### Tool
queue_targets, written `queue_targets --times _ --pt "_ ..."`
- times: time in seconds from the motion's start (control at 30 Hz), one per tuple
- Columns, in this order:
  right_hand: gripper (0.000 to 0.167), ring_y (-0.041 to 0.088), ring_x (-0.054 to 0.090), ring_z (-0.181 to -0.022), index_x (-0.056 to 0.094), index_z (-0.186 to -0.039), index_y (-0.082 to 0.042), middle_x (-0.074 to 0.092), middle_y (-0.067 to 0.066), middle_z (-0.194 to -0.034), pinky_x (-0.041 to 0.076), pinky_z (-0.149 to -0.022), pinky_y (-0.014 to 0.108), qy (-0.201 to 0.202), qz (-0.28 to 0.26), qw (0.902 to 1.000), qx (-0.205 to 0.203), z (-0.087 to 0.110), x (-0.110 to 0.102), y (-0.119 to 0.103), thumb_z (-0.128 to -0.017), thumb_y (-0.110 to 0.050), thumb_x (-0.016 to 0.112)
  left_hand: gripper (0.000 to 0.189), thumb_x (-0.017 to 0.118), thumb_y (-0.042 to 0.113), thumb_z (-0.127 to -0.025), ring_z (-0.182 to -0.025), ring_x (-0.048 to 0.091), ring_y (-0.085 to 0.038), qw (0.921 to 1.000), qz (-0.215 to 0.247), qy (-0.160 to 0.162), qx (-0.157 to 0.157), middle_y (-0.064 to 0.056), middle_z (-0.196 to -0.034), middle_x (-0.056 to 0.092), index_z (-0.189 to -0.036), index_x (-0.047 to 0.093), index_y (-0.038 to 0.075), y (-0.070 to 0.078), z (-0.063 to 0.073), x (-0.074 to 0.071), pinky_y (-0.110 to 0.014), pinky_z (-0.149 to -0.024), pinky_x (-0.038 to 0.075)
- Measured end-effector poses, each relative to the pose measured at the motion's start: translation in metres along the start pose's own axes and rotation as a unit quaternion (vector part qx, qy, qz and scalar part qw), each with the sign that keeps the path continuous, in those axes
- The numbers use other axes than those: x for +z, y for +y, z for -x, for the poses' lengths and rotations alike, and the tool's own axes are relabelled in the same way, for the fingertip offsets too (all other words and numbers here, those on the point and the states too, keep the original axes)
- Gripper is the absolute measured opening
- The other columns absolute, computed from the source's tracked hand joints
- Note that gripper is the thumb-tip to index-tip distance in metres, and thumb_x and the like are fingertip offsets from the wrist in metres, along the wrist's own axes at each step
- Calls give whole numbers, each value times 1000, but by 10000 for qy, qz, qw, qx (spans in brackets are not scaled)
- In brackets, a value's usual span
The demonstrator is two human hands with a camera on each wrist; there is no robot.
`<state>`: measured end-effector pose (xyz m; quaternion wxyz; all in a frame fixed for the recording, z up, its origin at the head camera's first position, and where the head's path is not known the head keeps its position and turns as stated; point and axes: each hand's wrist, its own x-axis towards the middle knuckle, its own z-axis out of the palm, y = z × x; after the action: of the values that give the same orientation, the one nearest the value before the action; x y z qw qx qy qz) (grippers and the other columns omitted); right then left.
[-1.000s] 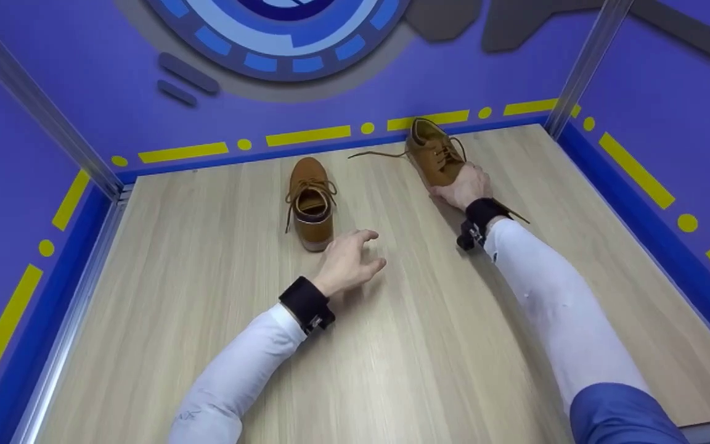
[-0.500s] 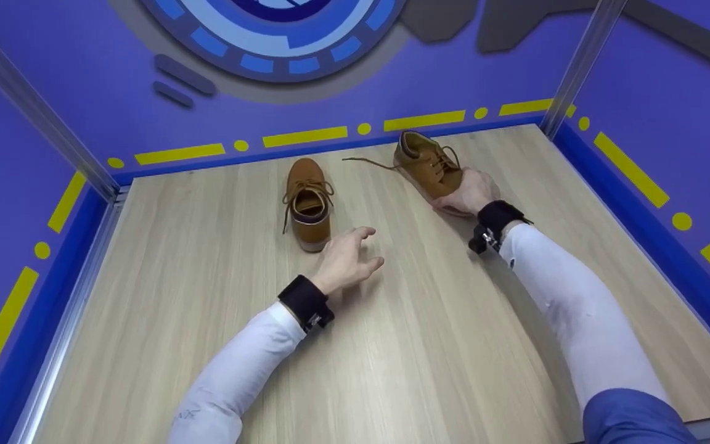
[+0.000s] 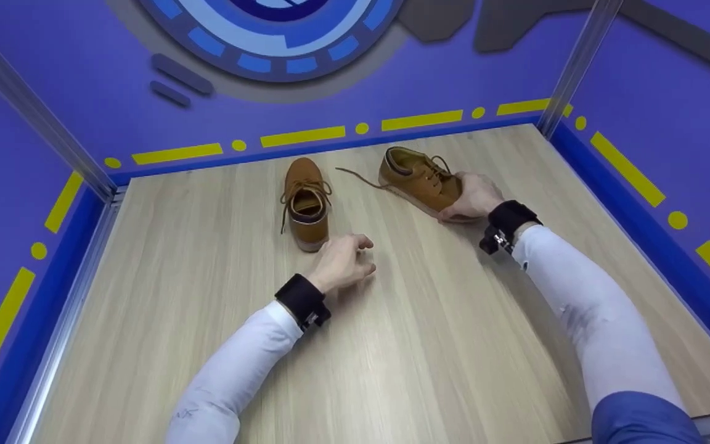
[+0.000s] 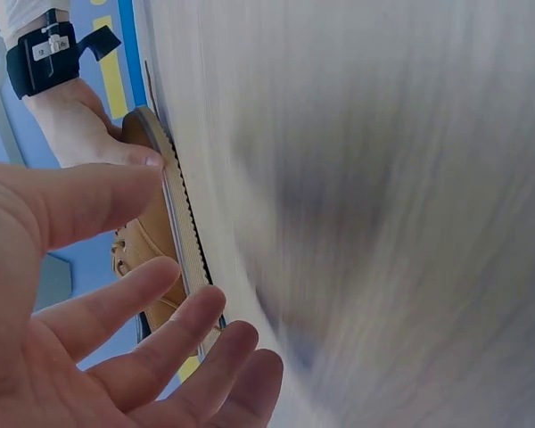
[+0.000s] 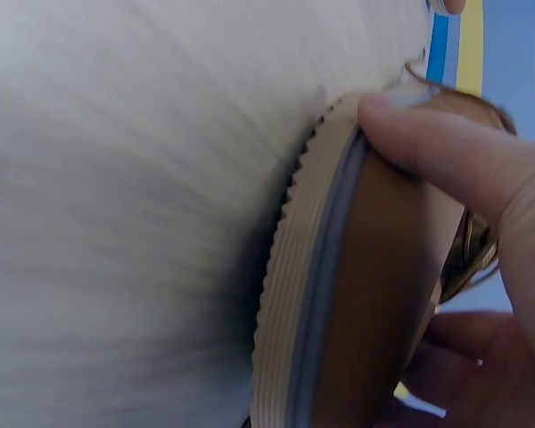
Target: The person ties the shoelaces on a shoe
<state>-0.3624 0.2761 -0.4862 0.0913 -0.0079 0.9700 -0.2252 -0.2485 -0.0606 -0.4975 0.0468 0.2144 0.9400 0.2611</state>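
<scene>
Two brown lace-up shoes are on the wooden tabletop. My right hand (image 3: 472,196) grips the right shoe (image 3: 416,179) by its toe, thumb on the near side along the sole. That shoe lies slanted, heel toward the back left, one lace trailing left. In the right wrist view its pale ridged sole (image 5: 294,267) is close to the tabletop. The left shoe (image 3: 309,203) stands with its toe to the back and its laces in a bow. Right by its heel is my left hand (image 3: 339,262), fingers relaxed and holding nothing. The left wrist view shows those fingers (image 4: 192,334) spread apart.
The pale wooden tabletop (image 3: 392,345) is enclosed by blue panels at the back (image 3: 306,111) and both sides. Metal posts stand in the back corners. Black straps with small cameras circle both wrists.
The right shoe has turned in my right hand's grip: its heel has swung left and nearer, its toe to the right. My left hand stays almost in place, fingers slightly more bent.
</scene>
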Motion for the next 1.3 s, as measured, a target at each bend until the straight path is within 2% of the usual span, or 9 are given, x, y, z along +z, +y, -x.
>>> queue_targets --times 0.17,0.4,0.6,0.83,1.1,1.17,1.3 --pt "114 46 45 -144 37 -159 -1 47 28 -157 36 -122 60 -103 -29 9997 -228 1 -1 5 -71 -41 97 45 81 26 -86 -113 71 -29 9999 158 -28 22 -12 -121 76 -126 73 11 -2 -1 1 -47 -98 55" --pt "114 45 49 -140 40 -158 -2 51 27 -153 39 -119 60 -126 109 9984 -541 4 -4 10 -68 -42 98 50 81 21 -85 -112 70 -34 9986 428 224 224 -18 -124 75 -131 69 6 -4 -3 2 -50 -102 52" --pt "115 45 49 -141 40 -158 -2 52 26 -152 38 -120 59 -268 324 9952 -879 7 -6 16 -67 -40 99 56 81 19 -84 -116 67 -36 9961 656 518 277 -21 -125 72 -135 65 4 -5 -2 2 -51 -103 51" --pt "108 47 53 -137 46 -153 -1 57 27 -148 41 -117 60 -497 548 9841 -1614 11 -11 20 -66 -32 101 66 80 15 -86 -120 67 -39 9926 966 694 235 -23 -139 66 -145 57 -2 -4 -6 0 -50 -106 52" --pt "104 48 53 -137 45 -152 -7 56 24 -149 40 -118 61 -926 890 9706 -2036 17 -15 18 -66 -23 100 80 80 24 -88 -126 64 -41 9845 1372 1090 83 -24 -144 62 -154 45 -4 4 -13 -5 -51 -110 50" --pt "103 48 53 -138 45 -152 -6 56 24 -150 40 -118 61 -1005 943 9656 -2206 19 -15 16 -66 -20 100 80 78 30 -91 -129 63 -40 9816 1600 1043 -10 -24 -148 60 -155 44 -3 7 -14 -6 -49 -109 52" --pt "103 46 50 -142 45 -153 -8 54 21 -153 38 -120 61 -1134 869 9568 -2533 25 -11 10 -65 -14 100 77 70 39 -98 -132 61 -42 9734 2153 736 -250 -24 -153 55 -158 42 -1 11 -18 -6 -48 -110 52"
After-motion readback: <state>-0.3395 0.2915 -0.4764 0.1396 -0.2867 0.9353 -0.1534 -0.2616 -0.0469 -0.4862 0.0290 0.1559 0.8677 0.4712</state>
